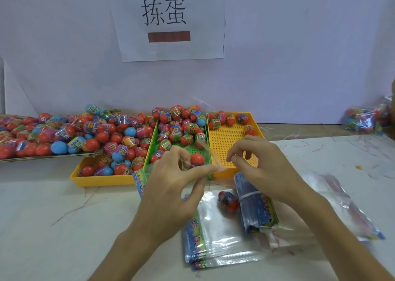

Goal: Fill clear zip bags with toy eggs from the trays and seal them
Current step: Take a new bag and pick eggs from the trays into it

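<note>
- Fingers (193, 170) of the left hand (171, 186) and of the right hand (265, 163) pinch the two sides of a clear zip bag (205, 152) at mid-frame, holding its mouth apart above the tabletop (64, 216).
- Between the hands sits one red toy egg (197, 159) — whether it is inside the bag or behind it in the tray I cannot tell.
- Just behind the hands lie three trays side by side: a yellow tray (102, 179) at left heaped with eggs, a green tray (157, 135) half full, and a second yellow tray (226, 139) at right with only a few eggs along its far edge.
- A stack of empty bags (218, 244) lies at lower centre, with a loose egg (228, 201) resting on it.
- A banded bundle of cards (255, 208) lies just beside that egg.
- Filled bags (365, 118) sit blurred at the right edge.
</note>
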Action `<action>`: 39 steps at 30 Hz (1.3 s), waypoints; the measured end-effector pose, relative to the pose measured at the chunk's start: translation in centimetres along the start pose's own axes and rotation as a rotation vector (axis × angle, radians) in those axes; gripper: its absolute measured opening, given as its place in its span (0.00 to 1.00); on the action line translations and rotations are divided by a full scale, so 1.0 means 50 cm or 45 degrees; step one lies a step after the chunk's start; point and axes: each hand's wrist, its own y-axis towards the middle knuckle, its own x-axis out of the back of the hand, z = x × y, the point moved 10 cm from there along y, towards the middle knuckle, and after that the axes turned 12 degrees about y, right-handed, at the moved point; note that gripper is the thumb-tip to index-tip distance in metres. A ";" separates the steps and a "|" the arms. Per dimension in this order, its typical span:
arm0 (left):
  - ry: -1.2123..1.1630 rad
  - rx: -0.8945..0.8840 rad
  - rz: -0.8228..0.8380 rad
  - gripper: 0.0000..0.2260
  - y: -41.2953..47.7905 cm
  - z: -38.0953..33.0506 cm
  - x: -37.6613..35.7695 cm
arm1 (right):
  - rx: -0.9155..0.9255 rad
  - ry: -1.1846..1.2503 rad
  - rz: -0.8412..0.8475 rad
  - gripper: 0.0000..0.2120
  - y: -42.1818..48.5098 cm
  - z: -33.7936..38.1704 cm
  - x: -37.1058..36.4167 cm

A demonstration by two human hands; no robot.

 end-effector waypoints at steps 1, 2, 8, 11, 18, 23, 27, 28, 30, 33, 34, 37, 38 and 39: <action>-0.016 0.025 -0.064 0.13 0.001 0.005 0.012 | -0.009 -0.028 0.039 0.06 -0.001 -0.001 -0.003; -0.031 0.046 -0.129 0.13 0.001 0.010 0.025 | -0.009 -0.057 0.096 0.05 -0.002 0.000 -0.010; -0.107 0.100 -0.347 0.13 -0.002 0.023 0.067 | 0.011 -0.204 0.572 0.11 -0.034 0.007 -0.105; -0.107 0.113 -0.343 0.13 -0.002 0.025 0.068 | 0.011 -0.188 0.577 0.07 -0.035 0.009 -0.112; -0.129 0.073 -0.287 0.12 0.001 0.015 0.056 | -0.048 0.041 0.174 0.12 -0.005 0.006 -0.025; -0.133 0.048 -0.223 0.12 -0.001 0.002 0.041 | -0.002 0.315 -0.108 0.13 0.004 0.017 0.042; -0.083 0.011 -0.157 0.11 -0.002 -0.010 0.030 | 0.023 0.801 -0.251 0.10 0.001 0.027 0.075; -0.066 -0.006 -0.141 0.11 -0.002 -0.015 0.028 | 0.024 0.888 -0.260 0.09 0.000 0.031 0.076; -0.042 -0.052 -0.123 0.11 -0.002 -0.026 0.024 | 0.035 0.983 -0.230 0.09 -0.002 0.041 0.066; -0.027 -0.119 -0.105 0.11 -0.004 -0.041 0.019 | 0.064 0.918 -0.164 0.08 -0.004 0.056 0.038; -0.029 -0.127 -0.100 0.11 -0.005 -0.043 0.018 | 0.076 0.869 -0.153 0.09 -0.005 0.060 0.030; -0.023 -0.119 -0.090 0.10 -0.008 -0.043 0.016 | 0.136 0.711 -0.154 0.12 -0.009 0.070 0.016; -0.022 -0.111 -0.088 0.10 -0.008 -0.041 0.015 | 0.147 0.672 -0.153 0.12 -0.011 0.072 0.013; -0.021 -0.102 -0.087 0.10 -0.008 -0.040 0.016 | 0.152 0.621 -0.142 0.12 -0.012 0.073 0.009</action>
